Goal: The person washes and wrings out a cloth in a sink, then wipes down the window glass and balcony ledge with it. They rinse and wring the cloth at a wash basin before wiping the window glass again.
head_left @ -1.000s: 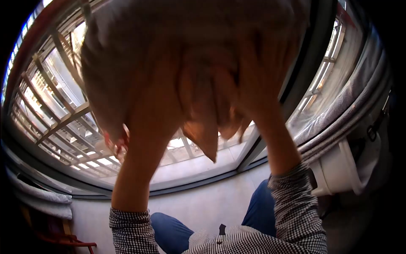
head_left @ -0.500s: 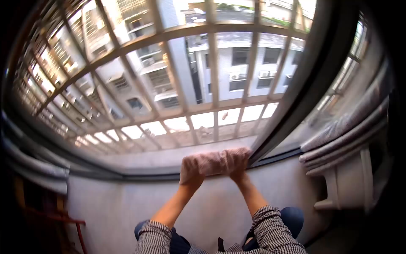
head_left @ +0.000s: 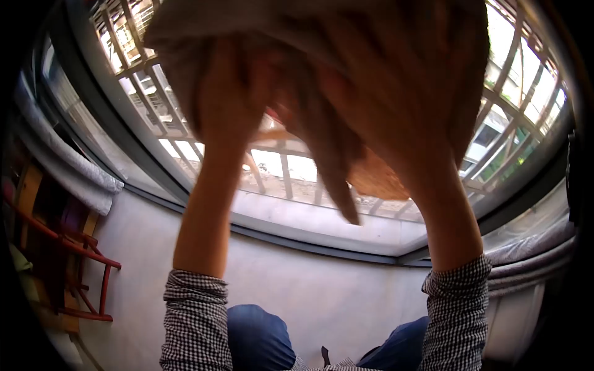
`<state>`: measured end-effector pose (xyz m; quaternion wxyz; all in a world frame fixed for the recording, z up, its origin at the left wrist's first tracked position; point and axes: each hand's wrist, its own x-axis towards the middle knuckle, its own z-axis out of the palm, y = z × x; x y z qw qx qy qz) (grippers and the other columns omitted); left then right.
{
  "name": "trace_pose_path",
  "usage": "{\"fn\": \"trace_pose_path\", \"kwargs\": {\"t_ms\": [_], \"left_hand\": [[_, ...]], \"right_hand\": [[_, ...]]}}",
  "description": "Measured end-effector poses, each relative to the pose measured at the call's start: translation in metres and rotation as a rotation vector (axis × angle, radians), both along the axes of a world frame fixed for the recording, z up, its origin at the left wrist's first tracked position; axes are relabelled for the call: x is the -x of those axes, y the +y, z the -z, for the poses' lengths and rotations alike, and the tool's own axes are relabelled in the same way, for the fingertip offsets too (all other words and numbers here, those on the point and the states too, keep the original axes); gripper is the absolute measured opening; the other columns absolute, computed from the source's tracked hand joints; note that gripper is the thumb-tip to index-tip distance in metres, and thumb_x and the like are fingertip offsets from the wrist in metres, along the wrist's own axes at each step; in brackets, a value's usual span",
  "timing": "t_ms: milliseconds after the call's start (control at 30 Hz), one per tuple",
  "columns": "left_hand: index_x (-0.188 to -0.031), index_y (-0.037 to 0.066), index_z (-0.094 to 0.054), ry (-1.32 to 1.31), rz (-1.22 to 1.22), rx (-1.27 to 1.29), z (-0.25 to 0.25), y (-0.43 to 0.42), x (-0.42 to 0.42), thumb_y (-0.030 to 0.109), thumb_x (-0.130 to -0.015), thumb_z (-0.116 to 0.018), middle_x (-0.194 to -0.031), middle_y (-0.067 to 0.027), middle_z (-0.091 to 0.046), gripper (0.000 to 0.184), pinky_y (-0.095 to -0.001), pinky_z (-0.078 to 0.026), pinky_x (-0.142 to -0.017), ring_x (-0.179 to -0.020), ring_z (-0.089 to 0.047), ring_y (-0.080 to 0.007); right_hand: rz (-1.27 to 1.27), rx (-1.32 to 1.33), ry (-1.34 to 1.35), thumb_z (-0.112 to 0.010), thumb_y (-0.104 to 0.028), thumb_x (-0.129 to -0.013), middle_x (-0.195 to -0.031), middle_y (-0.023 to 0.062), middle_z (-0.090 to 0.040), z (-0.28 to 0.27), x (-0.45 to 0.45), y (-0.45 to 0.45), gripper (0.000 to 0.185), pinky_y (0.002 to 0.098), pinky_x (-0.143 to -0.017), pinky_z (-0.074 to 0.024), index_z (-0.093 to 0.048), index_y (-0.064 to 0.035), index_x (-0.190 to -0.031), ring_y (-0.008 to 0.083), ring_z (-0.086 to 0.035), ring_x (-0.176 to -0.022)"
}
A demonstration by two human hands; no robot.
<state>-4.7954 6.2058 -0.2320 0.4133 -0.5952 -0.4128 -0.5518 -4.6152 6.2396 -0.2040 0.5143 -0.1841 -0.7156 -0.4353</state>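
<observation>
A towel (head_left: 328,151), brownish in the shade, is held up close in front of me and covers the top middle of the view. One corner hangs down to a point between my wrists, and a sunlit orange patch shows by the right wrist. My left hand (head_left: 229,93) grips the towel at its left part, the fingers partly lost in shadow. On the other side my right hand (head_left: 390,105) presses into its folds, also dark and blurred. Both forearms are raised, with checked sleeves pushed up.
Beyond the window frame (head_left: 322,247) stand metal window bars (head_left: 284,176). A red wooden chair (head_left: 86,247) is on the left, near a bunched grey curtain (head_left: 80,167). Another curtain (head_left: 532,247) hangs at right. My knees in blue jeans (head_left: 260,337) are over the pale floor (head_left: 322,290).
Both hands have lifted the towel from low by the window sill up close to my head. It was folded over them and now hangs looser. The view has turned left.
</observation>
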Motion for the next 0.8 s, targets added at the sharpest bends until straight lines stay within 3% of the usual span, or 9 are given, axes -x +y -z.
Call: {"fn": "trace_pose_path", "kwargs": {"t_ms": [167,233,300,367,433,533,567,767,800], "left_hand": [[-0.135,-0.003,-0.033,-0.436,-0.051,0.225,0.033,-0.038,0.088,0.038,-0.094,-0.046,-0.136,-0.0274,-0.035,0.060,-0.0367,-0.030,-0.103,-0.125,-0.037,-0.0379],[-0.138,-0.001,-0.024,-0.457,-0.282,0.167,0.090,-0.046,0.104,0.038,-0.092,-0.047,-0.140,-0.0260,-0.027,0.065,-0.0360,-0.025,-0.106,-0.129,-0.029,-0.0372],[-0.144,0.001,-0.015,-0.730,-0.181,0.193,0.221,-0.025,0.133,0.037,-0.092,-0.047,-0.148,-0.0226,-0.014,0.070,-0.0330,-0.014,-0.112,-0.137,-0.015,-0.0329],[-0.141,0.001,-0.023,-1.046,-0.122,0.168,0.267,-0.024,0.098,0.039,-0.093,-0.044,-0.145,-0.0206,-0.022,0.065,-0.0305,-0.014,-0.111,-0.136,-0.018,-0.0283],[-0.137,0.001,-0.031,-0.889,-0.424,0.301,0.278,-0.029,0.045,0.035,-0.091,-0.048,-0.140,-0.0197,-0.031,0.060,-0.0332,-0.018,-0.109,-0.132,-0.026,-0.0285],[-0.133,0.002,-0.035,-0.770,-0.149,0.873,0.338,-0.060,0.027,0.032,-0.087,-0.054,-0.132,-0.0179,-0.039,0.058,-0.0357,-0.026,-0.105,-0.125,-0.035,-0.0282],[-0.131,0.003,-0.036,-0.727,-0.051,1.049,0.354,-0.064,0.020,0.032,-0.086,-0.056,-0.130,-0.0173,-0.041,0.057,-0.0365,-0.028,-0.104,-0.122,-0.038,-0.0281],[-0.113,0.000,-0.047,-0.680,0.269,0.765,0.246,-0.071,-0.098,0.012,-0.080,-0.063,-0.107,-0.0155,-0.054,0.038,-0.0384,-0.041,-0.084,-0.097,-0.054,-0.0293],[-0.115,0.000,-0.045,-0.636,0.235,0.699,0.228,-0.071,-0.105,0.014,-0.081,-0.063,-0.108,-0.0165,-0.054,0.041,-0.0384,-0.042,-0.084,-0.098,-0.054,-0.0312]], "right_hand": [[-0.012,-0.056,-0.113,-0.061,-0.032,-0.071,-0.100,-0.0063,-0.060,-0.008,0.124,-0.028,0.022,0.0452,-0.091,-0.0321,-0.066,-0.0230,-0.090,0.0165,-0.048,-0.107],[-0.015,-0.054,-0.255,-0.058,-0.026,-0.072,-0.091,-0.0066,-0.059,0.023,0.165,-0.036,0.014,0.0423,-0.089,-0.0336,-0.065,-0.0199,-0.082,0.0147,-0.050,-0.100],[-0.011,0.005,-0.394,-0.056,-0.020,-0.075,-0.087,-0.0048,-0.059,0.064,0.189,-0.046,0.012,0.0392,-0.087,-0.0356,-0.065,-0.0168,-0.081,0.0140,-0.052,-0.095],[-0.112,0.162,-0.482,-0.052,-0.013,-0.079,-0.091,0.0003,-0.059,0.128,0.196,-0.047,0.016,0.0360,-0.086,-0.0382,-0.065,-0.0138,-0.089,0.0151,-0.052,-0.094],[-0.266,0.476,-0.631,-0.048,-0.010,-0.082,-0.106,0.0066,-0.058,0.216,0.201,-0.034,0.028,0.0340,-0.091,-0.0384,-0.063,-0.0108,-0.106,0.0180,-0.051,-0.102],[-0.410,0.830,-0.893,-0.045,-0.011,-0.086,-0.119,0.0032,-0.055,0.218,0.122,-0.027,0.032,0.0324,-0.100,-0.0337,-0.058,-0.0114,-0.115,0.0189,-0.047,-0.116],[-0.306,0.555,-0.831,-0.047,-0.011,-0.085,-0.113,0.0033,-0.057,0.239,0.096,-0.025,0.027,0.0327,-0.099,-0.0353,-0.060,-0.0103,-0.109,0.0188,-0.049,-0.111],[0.192,0.632,-0.790,-0.062,-0.022,-0.078,-0.100,0.0008,-0.059,0.192,-0.021,-0.033,0.022,0.0351,-0.089,-0.0404,-0.063,-0.0131,-0.098,0.0165,-0.052,-0.102],[-0.035,0.396,-0.596,-0.060,-0.023,-0.082,-0.104,0.0009,-0.059,0.182,-0.042,-0.028,0.020,0.0338,-0.090,-0.0418,-0.063,-0.0117,-0.099,0.0136,-0.054,-0.103]]}}
